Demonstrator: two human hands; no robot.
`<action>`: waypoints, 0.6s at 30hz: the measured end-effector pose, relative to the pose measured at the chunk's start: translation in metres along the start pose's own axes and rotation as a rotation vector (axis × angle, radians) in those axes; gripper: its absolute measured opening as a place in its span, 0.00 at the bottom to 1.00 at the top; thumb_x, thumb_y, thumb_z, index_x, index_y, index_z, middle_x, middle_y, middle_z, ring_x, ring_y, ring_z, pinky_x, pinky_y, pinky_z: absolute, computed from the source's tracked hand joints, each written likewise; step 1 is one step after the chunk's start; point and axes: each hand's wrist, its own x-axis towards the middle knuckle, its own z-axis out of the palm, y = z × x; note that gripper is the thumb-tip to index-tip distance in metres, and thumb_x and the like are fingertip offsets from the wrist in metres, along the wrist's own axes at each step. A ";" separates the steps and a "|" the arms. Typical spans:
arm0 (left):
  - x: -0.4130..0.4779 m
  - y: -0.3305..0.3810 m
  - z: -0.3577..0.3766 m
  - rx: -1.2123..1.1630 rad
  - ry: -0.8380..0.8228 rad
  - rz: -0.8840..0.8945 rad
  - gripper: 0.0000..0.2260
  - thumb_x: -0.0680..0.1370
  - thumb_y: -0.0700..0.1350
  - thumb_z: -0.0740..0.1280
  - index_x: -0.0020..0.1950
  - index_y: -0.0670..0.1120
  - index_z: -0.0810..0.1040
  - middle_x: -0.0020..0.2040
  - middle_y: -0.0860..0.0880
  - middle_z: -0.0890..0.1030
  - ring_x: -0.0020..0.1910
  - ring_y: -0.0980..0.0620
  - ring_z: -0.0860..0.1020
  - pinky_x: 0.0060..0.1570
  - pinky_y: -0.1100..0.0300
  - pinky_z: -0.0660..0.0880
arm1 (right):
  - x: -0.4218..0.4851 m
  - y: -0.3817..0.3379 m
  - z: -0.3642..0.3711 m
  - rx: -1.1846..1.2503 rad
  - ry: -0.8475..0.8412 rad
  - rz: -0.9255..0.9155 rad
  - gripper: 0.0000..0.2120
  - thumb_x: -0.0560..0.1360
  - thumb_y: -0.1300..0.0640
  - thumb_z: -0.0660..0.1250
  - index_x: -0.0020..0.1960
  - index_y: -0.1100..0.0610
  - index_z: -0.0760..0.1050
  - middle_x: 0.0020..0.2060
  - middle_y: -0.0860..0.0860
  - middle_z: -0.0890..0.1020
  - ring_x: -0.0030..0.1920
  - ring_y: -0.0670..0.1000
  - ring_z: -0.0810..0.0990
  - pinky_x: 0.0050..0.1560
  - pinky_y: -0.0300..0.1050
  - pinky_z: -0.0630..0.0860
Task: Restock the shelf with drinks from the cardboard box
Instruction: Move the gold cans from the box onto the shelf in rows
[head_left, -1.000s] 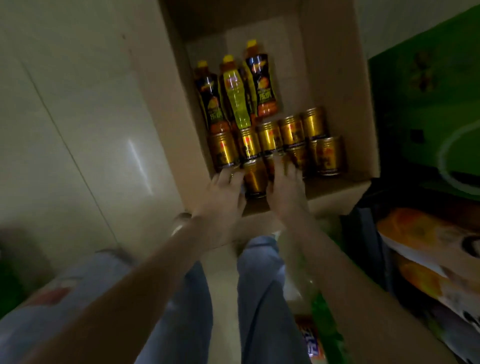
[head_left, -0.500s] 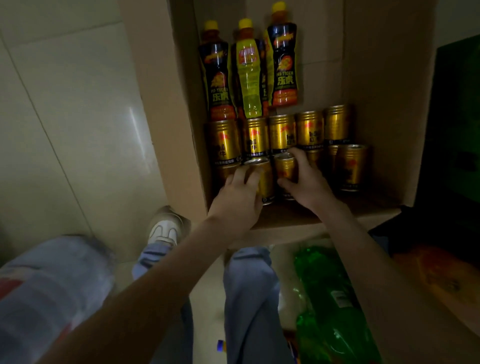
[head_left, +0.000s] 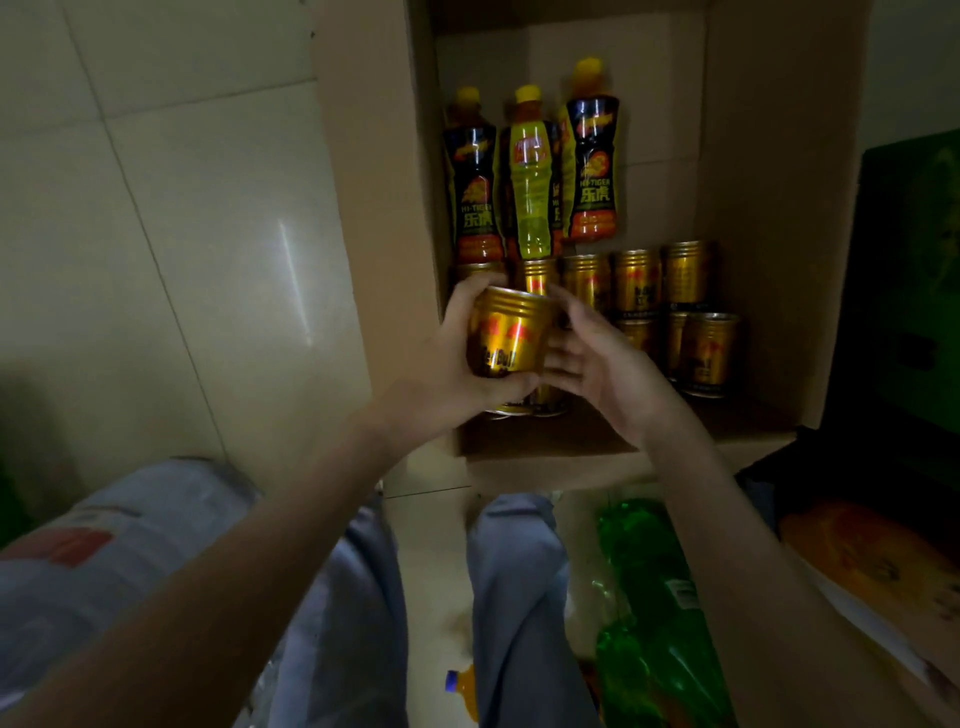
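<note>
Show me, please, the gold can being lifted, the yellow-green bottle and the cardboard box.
gold can (head_left: 506, 338), head view, on its printed side.
yellow-green bottle (head_left: 530, 176), head view, on its label.
cardboard box (head_left: 769, 208), head view, on its right inner wall.

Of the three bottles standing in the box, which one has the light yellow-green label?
The middle bottle; both neighbours, the left bottle and right bottle, wear dark labels.

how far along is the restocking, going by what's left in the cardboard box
Early, by the look of it. The left hand holds one gold metal can lifted above the rest; the right hand is open beside it. Many gold cans and three yellow-capped bottles remain in the brown cardboard box. No shelf shows.
</note>
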 end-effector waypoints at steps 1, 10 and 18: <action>-0.004 0.000 -0.007 -0.041 0.016 -0.022 0.37 0.69 0.39 0.76 0.69 0.57 0.60 0.60 0.55 0.72 0.55 0.54 0.77 0.50 0.59 0.79 | 0.007 0.006 -0.001 -0.056 0.096 0.015 0.26 0.78 0.41 0.59 0.75 0.45 0.60 0.66 0.51 0.74 0.64 0.52 0.75 0.63 0.49 0.71; -0.027 -0.025 -0.047 -0.358 0.187 -0.312 0.42 0.66 0.40 0.77 0.73 0.49 0.57 0.58 0.44 0.77 0.54 0.48 0.80 0.50 0.55 0.80 | 0.059 0.078 0.010 -0.505 0.311 0.206 0.42 0.71 0.57 0.74 0.75 0.54 0.50 0.70 0.55 0.66 0.70 0.58 0.66 0.66 0.52 0.64; -0.053 0.027 -0.055 -0.298 0.127 -0.359 0.32 0.60 0.47 0.77 0.61 0.49 0.68 0.58 0.43 0.78 0.55 0.44 0.80 0.58 0.45 0.77 | -0.013 0.020 0.004 -0.350 0.336 0.157 0.33 0.70 0.51 0.75 0.71 0.53 0.65 0.63 0.52 0.75 0.65 0.55 0.73 0.62 0.48 0.69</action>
